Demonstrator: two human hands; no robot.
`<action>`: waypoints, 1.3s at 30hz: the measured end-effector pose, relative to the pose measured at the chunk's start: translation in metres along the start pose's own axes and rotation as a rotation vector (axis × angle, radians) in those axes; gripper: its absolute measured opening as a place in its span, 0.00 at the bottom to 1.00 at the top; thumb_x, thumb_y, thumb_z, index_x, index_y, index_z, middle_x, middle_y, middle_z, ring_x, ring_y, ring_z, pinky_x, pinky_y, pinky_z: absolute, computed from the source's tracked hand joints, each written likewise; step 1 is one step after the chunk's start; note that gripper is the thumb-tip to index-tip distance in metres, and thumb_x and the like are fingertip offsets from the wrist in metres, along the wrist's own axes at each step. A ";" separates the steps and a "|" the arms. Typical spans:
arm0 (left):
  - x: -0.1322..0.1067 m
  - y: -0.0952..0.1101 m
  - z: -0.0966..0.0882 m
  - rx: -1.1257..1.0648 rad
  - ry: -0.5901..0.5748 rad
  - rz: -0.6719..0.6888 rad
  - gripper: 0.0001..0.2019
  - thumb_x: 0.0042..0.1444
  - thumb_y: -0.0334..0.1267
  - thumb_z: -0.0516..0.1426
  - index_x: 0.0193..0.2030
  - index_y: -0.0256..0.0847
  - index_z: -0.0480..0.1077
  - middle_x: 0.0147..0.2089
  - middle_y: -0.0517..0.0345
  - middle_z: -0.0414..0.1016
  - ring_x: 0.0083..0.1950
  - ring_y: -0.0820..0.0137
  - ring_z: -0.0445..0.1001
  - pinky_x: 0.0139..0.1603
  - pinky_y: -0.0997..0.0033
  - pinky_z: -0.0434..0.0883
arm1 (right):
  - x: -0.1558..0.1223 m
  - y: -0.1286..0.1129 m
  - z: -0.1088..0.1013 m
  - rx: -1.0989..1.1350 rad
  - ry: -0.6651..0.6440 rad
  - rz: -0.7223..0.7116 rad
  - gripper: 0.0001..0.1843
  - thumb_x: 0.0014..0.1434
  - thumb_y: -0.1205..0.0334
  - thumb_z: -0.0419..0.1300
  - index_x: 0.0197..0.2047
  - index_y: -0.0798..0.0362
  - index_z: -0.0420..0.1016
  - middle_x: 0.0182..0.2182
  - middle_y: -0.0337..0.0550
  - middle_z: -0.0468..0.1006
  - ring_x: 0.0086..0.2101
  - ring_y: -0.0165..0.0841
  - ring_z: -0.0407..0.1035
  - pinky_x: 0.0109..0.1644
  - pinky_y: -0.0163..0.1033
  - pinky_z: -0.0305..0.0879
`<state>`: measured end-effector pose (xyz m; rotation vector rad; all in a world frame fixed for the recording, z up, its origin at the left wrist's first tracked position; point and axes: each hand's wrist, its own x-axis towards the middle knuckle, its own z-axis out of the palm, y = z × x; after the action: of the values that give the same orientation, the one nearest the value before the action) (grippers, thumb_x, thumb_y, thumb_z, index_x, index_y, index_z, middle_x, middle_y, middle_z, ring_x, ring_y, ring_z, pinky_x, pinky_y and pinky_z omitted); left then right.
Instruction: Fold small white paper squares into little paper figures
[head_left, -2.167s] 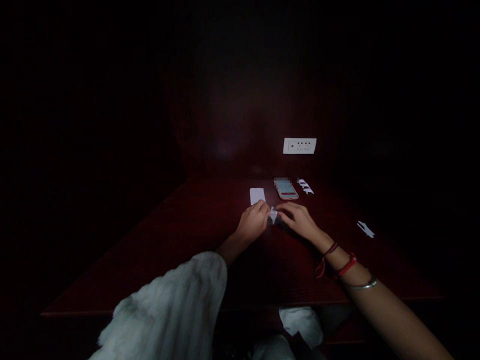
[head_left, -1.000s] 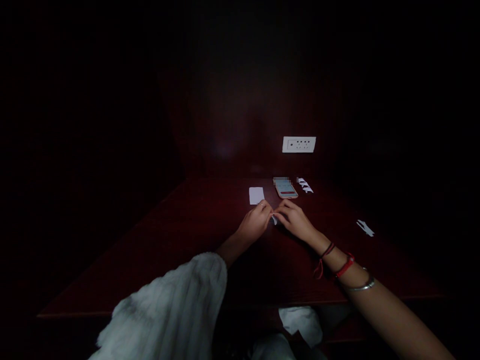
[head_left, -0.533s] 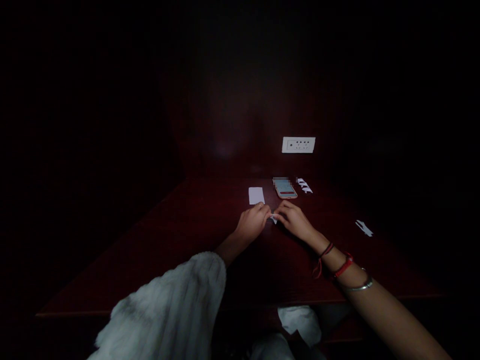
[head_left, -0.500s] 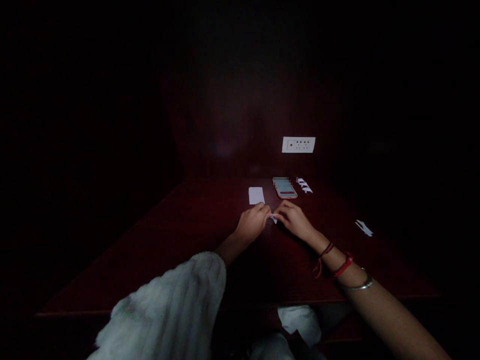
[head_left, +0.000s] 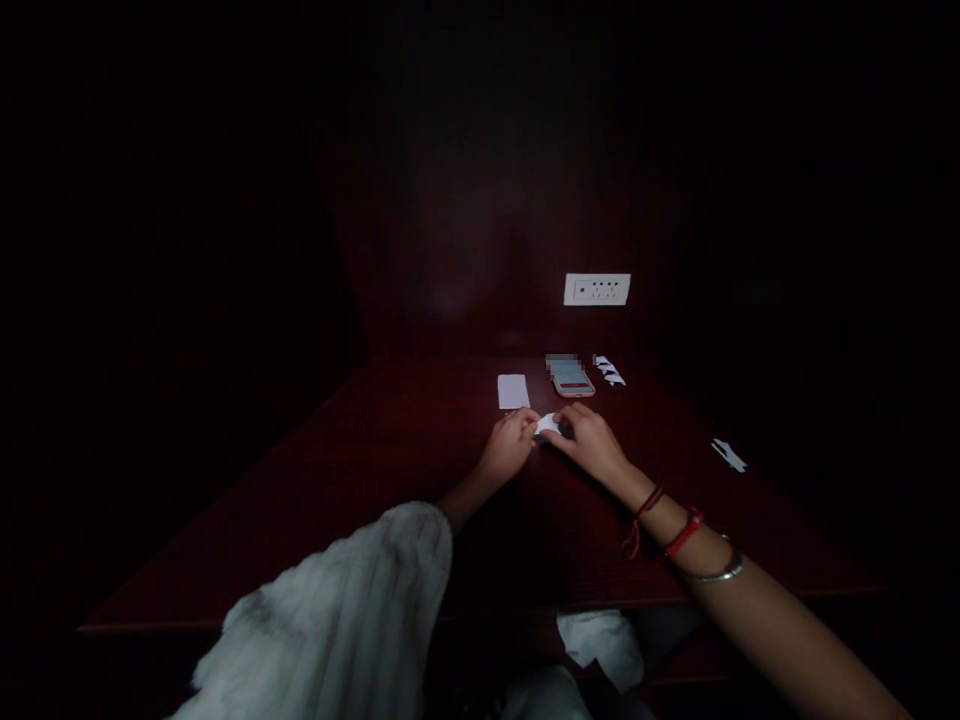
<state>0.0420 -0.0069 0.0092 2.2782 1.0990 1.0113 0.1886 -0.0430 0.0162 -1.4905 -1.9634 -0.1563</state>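
A small piece of white paper (head_left: 547,424) is between my two hands, just above or on the dark red table. My left hand (head_left: 508,445) pinches its left end with the fingertips. On the other side, my right hand (head_left: 594,440) has its thumb below and its fingers above the paper, gripping the right end. The fingers cover part of the paper, so its folds are hard to make out. Just beyond my left hand lies a white paper sheet (head_left: 513,391), flat on the table.
A phone (head_left: 571,375) with a lit screen lies at the back of the table (head_left: 337,470). Beside it are several folded white paper pieces (head_left: 609,371). Thin paper strips (head_left: 728,455) lie at the right. A socket panel (head_left: 597,289) is on the wall behind.
More of the white paper now shows between my hands, its broader face turned up. My right fingers have spread slightly around it. The things on the table have stayed put.
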 end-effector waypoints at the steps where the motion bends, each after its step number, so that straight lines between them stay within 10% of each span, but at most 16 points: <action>1: 0.000 0.000 0.002 -0.045 -0.032 -0.028 0.10 0.51 0.30 0.44 0.37 0.38 0.63 0.26 0.62 0.66 0.26 0.77 0.67 0.29 0.78 0.63 | 0.000 -0.001 0.000 -0.025 -0.017 -0.005 0.12 0.49 0.55 0.52 0.31 0.55 0.65 0.28 0.42 0.66 0.28 0.28 0.61 0.32 0.32 0.53; 15: 0.000 -0.007 0.006 0.048 -0.011 0.030 0.08 0.51 0.32 0.45 0.31 0.38 0.64 0.26 0.61 0.66 0.30 0.75 0.66 0.33 0.76 0.64 | 0.002 0.010 0.010 0.028 -0.121 0.008 0.07 0.50 0.61 0.52 0.26 0.56 0.67 0.25 0.43 0.70 0.28 0.29 0.63 0.33 0.32 0.55; 25: -0.001 -0.003 0.002 0.151 0.125 0.134 0.03 0.46 0.30 0.51 0.30 0.37 0.63 0.48 0.53 0.57 0.51 0.69 0.56 0.51 0.68 0.57 | 0.001 0.007 0.005 0.120 -0.010 -0.014 0.06 0.48 0.68 0.52 0.29 0.56 0.68 0.28 0.43 0.69 0.31 0.30 0.63 0.36 0.33 0.57; 39: -0.001 0.000 0.006 0.073 0.068 0.153 0.03 0.48 0.29 0.49 0.29 0.38 0.62 0.41 0.55 0.62 0.45 0.71 0.61 0.44 0.69 0.63 | 0.001 0.006 0.006 0.139 0.008 0.014 0.04 0.48 0.66 0.53 0.27 0.56 0.67 0.25 0.42 0.67 0.28 0.29 0.62 0.33 0.34 0.57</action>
<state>0.0458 -0.0077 0.0051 2.4338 1.0161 1.1322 0.1914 -0.0368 0.0104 -1.4112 -1.9160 -0.0189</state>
